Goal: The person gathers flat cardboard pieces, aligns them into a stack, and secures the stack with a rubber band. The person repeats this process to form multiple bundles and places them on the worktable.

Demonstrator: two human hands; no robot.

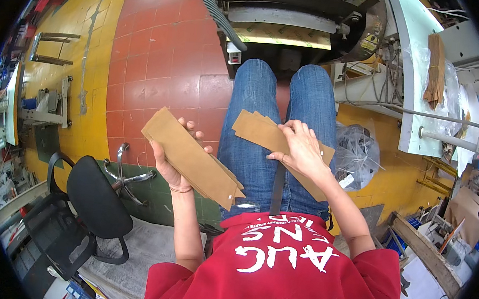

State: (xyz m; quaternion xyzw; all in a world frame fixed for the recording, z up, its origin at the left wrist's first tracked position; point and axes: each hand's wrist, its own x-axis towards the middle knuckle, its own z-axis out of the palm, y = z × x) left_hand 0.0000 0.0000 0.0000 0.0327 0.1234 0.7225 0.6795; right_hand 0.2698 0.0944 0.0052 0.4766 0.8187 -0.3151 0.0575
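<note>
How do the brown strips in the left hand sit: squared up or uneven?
Uneven: the brown strips in the left hand overlap, but corners of lower ones stick out past the top strip.

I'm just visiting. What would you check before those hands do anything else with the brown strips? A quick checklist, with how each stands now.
1. Left hand has its stack: ok, the left stack lies in its grasp.
2. Right hand has its stack: ok, thumb and fingers hold the right stack.
3. Stacks kept apart: ok, jeans show between them.
4. Strip ends even: not ok, both stacks are staggered.
5. Equal strip counts: cannot tell.
</note>
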